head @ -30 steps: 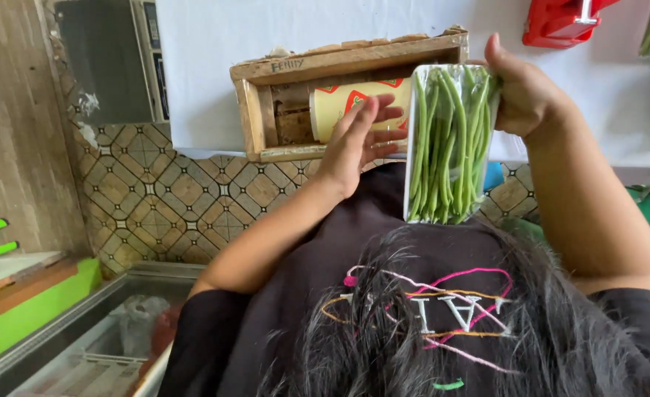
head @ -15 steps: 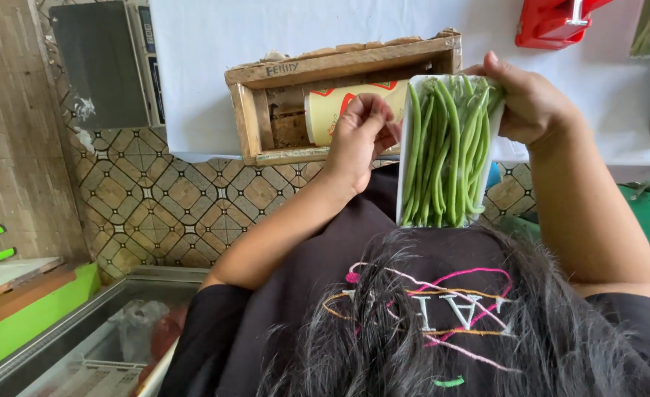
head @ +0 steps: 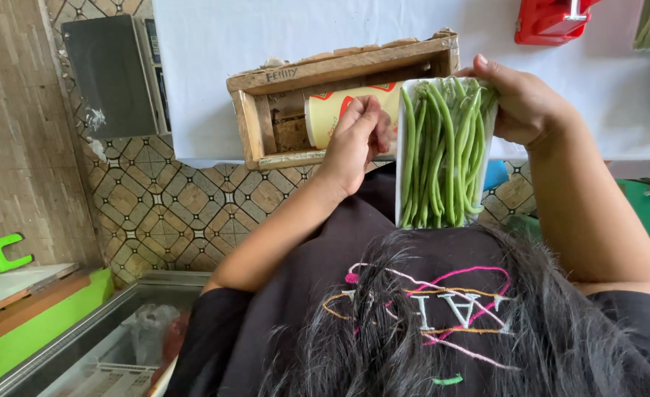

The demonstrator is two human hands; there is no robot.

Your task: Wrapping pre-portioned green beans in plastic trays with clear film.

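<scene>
Fingers of right hand [head: 519,103] curl around tray of green beans [head: 442,151]; left hand [head: 354,140] touches it.

Bright, even daylight, soft shadows only. White table [head: 214,44] near blown out. Sharp mid-frame; wide-angle bend at edges, slight blur.

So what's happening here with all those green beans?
A person holds a white tray of green beans upright in the right hand. The left hand pinches at the tray's edge, beside a roll lying in a wooden box on a white table.
</scene>
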